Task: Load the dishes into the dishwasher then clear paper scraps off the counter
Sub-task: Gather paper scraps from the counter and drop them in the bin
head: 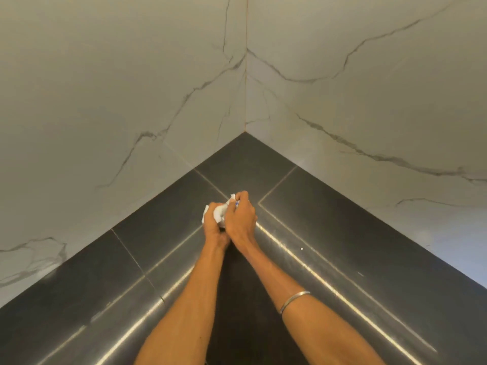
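Both hands meet over the dark counter point(329, 219) near its inner corner. My left hand point(214, 230) and my right hand point(241, 217) are closed together around a bunch of white paper scraps point(218, 209), crumpled between the palms, with a bit of blue print showing at the fingertips. A metal bangle sits on my right forearm. One tiny white speck point(301, 249) lies on the counter to the right of the hands. No dishes or dishwasher are in view.
The counter is L-shaped, made of dark tiles with pale grout lines and glare streaks. White marble-look walls point(131, 88) rise on both sides and meet at the corner point(245, 127) just beyond the hands.
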`<action>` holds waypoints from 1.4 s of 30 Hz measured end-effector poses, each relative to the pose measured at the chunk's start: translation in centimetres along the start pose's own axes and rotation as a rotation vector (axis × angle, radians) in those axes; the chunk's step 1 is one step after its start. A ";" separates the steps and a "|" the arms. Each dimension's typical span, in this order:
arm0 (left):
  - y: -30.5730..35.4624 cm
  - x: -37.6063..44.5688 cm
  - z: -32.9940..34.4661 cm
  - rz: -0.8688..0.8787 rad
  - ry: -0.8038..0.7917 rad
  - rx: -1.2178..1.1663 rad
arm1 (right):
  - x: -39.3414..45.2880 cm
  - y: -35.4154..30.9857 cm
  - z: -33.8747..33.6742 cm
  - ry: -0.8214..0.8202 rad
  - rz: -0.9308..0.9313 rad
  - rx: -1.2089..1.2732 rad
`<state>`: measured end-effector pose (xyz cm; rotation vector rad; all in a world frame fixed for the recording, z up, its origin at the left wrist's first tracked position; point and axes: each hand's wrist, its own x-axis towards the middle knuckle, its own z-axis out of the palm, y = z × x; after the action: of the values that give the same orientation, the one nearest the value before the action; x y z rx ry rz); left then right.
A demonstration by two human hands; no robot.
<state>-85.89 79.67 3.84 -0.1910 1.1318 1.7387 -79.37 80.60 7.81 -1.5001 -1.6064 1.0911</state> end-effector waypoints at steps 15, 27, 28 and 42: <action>-3.8 -16.7 -2.1 -0.125 -0.153 -0.043 | -13.8 -0.1 -7.9 0.134 0.024 0.017; -6.0 -25.6 -3.9 -0.045 -0.191 -0.054 | -21.6 -0.8 -12.6 0.200 0.083 0.343; -6.3 -26.4 -4.3 -0.038 -0.206 -0.055 | -22.3 -0.4 -12.9 0.200 0.086 0.357; -9.6 -35.9 -11.3 0.090 -0.216 -0.006 | -33.7 2.3 -15.2 0.275 0.195 0.490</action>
<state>-65.13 48.15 12.99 0.0445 0.9903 1.7939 -61.09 49.12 14.37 -1.4116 -0.9349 1.2151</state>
